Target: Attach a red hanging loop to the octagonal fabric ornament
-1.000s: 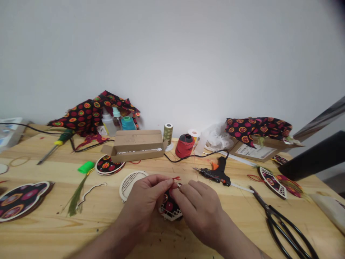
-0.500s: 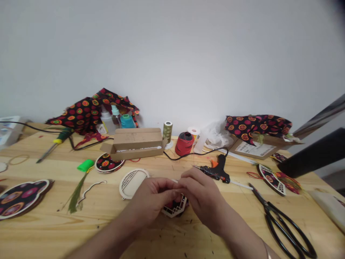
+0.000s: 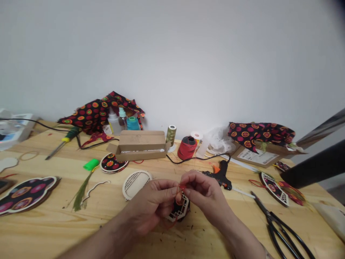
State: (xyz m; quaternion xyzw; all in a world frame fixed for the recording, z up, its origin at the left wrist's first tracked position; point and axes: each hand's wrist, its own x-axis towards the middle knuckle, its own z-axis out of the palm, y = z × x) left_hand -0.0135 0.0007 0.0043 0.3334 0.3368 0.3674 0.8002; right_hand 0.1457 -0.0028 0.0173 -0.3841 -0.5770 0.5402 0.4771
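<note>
Both my hands meet over the wooden table (image 3: 54, 230) at the centre front. My left hand (image 3: 153, 207) is closed, its thumb and fingers pinching the top of a small ornament (image 3: 180, 210) with black-and-red fabric and a white lattice edge. My right hand (image 3: 206, 196) is closed too, pinching a thin red thread (image 3: 182, 187) right at the ornament's top. The ornament is tilted and partly hidden by my fingers.
A black glue gun (image 3: 221, 175) and black scissors (image 3: 280, 225) lie to the right. A white lattice disc (image 3: 134, 181), a cardboard box (image 3: 141, 145), a red spool (image 3: 187, 148), bottles, patterned fabric (image 3: 99, 111) and more ornaments lie around.
The ornament has been lifted and tilted between my hands. My right hand has shifted from beside it to its top, where the red thread now shows between my fingertips.
</note>
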